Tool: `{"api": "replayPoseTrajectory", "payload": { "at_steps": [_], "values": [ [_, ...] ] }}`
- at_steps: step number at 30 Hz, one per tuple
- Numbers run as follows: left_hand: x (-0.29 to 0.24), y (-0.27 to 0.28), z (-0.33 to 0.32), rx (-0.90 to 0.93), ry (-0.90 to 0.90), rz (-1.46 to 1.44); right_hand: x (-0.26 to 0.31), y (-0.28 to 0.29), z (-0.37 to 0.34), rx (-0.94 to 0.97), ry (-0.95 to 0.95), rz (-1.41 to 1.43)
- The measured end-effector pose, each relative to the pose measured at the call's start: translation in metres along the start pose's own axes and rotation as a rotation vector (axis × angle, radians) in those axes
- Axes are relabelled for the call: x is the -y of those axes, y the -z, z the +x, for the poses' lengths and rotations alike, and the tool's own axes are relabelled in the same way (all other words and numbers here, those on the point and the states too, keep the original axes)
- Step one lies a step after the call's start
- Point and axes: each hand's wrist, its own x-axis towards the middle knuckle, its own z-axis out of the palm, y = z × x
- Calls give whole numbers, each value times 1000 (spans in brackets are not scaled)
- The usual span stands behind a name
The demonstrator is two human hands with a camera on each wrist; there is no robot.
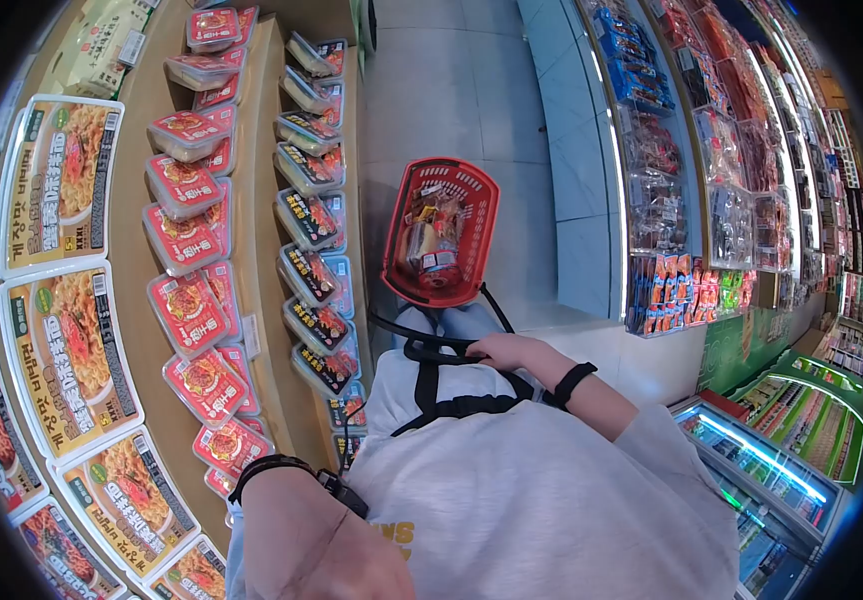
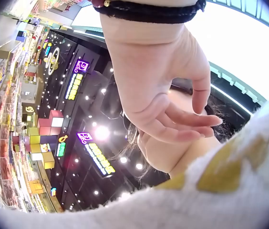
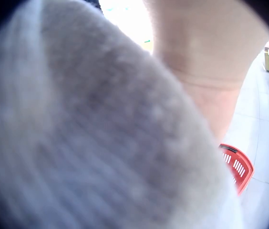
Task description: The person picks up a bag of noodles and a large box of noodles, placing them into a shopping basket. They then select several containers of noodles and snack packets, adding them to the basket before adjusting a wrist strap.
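A red shopping basket (image 1: 484, 232) hangs in front of the legs in the head view, with several packaged items (image 1: 433, 240) inside. Its black handle (image 1: 441, 341) reaches my right hand (image 1: 496, 350), whose fingers are curled round it at waist height. My left hand (image 1: 326, 545) is raised close to the body at the bottom of the head view. In the left wrist view that left hand (image 2: 160, 95) has loosely bent fingers near bare skin above the shirt, with nothing held. The right wrist view shows the basket's corner (image 3: 239, 167); a sleeve hides much there.
Stacked noodle packs (image 1: 186, 235) and black-labelled packs (image 1: 309, 275) line shelves on the left. On the right stand racks of bagged snacks (image 1: 656, 180) and a lit chiller (image 1: 751, 450). Grey floor tiles (image 1: 431, 80) run between them.
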Motion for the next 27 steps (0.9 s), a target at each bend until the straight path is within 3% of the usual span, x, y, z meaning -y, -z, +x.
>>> {"api": "replayPoseTrajectory", "payload": {
  "at_steps": [3, 5, 9, 11, 12, 14, 17, 22, 27],
  "values": [
    [-4, 9, 8, 90, 143, -106, -5, -3, -2, -33, 17, 18],
    [2, -1, 10, -134, 26, 50, -5, -2, -3, -36, 15, 31],
    [7, 13, 23, 11, 83, 163, 10, 6, -4, 15, 7, -21],
    [29, 18, 28, 170, -589, 877, 10, -3, 5, -43, 67, -154],
    [26, 11, 27, 166, -599, 897, 9, -5, 9, -105, 132, -277],
    [13, -10, 25, -206, -88, 372, 9, -2, 11, -65, 156, -291],
    [11, -8, 22, -79, -50, 386, 18, 9, 10, 17, 158, -313],
    [13, -9, 19, -109, -7, 355, 22, 31, 9, 163, -16, -369],
    [21, -7, 20, -131, 33, 435, -13, 53, 8, 154, 48, -434]
  ]
}}
